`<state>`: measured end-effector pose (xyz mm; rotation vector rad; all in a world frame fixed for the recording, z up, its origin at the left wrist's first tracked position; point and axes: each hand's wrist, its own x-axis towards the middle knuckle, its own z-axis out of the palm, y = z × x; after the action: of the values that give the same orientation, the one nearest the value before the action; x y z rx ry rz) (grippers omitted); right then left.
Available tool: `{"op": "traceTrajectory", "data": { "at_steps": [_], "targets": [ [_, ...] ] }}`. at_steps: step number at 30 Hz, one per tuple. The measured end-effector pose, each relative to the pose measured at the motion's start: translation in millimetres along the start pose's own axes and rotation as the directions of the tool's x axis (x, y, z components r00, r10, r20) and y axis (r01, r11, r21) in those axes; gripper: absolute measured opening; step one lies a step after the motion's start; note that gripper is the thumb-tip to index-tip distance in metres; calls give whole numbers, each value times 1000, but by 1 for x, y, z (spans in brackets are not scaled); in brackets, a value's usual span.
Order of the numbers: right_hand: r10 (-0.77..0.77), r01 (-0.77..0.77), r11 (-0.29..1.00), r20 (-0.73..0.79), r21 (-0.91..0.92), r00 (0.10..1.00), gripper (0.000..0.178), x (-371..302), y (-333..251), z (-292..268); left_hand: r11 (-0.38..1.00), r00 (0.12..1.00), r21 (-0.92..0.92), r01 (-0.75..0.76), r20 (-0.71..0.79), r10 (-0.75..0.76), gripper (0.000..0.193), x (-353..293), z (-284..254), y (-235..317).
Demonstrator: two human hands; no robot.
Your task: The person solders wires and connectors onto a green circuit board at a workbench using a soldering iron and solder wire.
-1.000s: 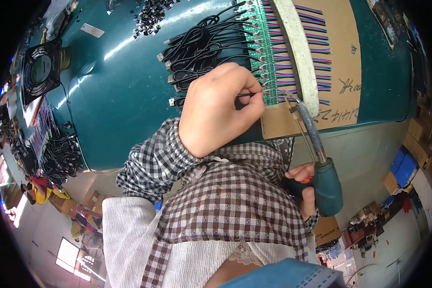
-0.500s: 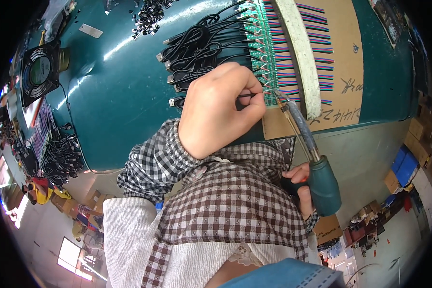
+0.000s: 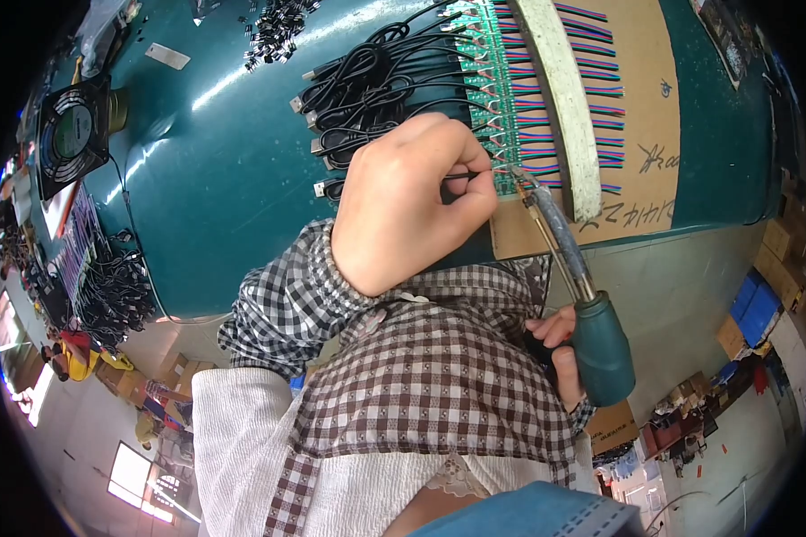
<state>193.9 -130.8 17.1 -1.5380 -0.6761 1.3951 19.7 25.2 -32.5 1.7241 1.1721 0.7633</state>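
My left hand (image 3: 412,197) pinches a thin black cable (image 3: 461,175) between thumb and fingers, its bared wire ends at the lower end of a row of green circuit boards (image 3: 493,98). My right hand (image 3: 564,349) is wrapped round the dark green handle of a soldering iron (image 3: 600,345). The iron's tip meets the lowest board beside the wire ends; whether it touches them I cannot make out. Coiled black USB cables (image 3: 358,98) run from the boards to the left. Multicoloured ribbon wires (image 3: 591,89) stick out to the right, under a pale flat bar (image 3: 560,107).
A cardboard sheet (image 3: 645,107) lies under the boards on the green table (image 3: 242,197). A black fan (image 3: 76,134) stands at the left, near a pile of cables (image 3: 116,286). Small black parts (image 3: 278,31) are heaped at the far side, beside a small metal plate (image 3: 167,56).
The right hand and soldering iron have shifted very slightly. My left hand stays almost in place, with the cable still pinched.
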Motion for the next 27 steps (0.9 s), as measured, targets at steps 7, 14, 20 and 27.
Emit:
{"op": "traceTrajectory", "data": {
  "at_steps": [7, 14, 20, 27],
  "targets": [
    [-28, 39, 992, 87, -118, 996, 31, -1, -5, -6, 1000, 1000, -6, -8, -6, 8, 10, 0, 1, -2],
    [-56, 72, 967, 72, -243, 996, 48, -5, -13, 3, 1000, 1000, -7, -5, -12, 5, 10, 0, 2, -1],
    [-39, 36, 982, -13, -188, 999, 52, -8, -13, 5, 1000, 1000, -23, -6, -12, 5, 10, 1, 2, -1],
    [-29, 20, 980, -42, -200, 999, 55, -7, -16, 7, 999, 999, -19, 36, 29, -35, 10, 0, 1, 2]
  ]
}}
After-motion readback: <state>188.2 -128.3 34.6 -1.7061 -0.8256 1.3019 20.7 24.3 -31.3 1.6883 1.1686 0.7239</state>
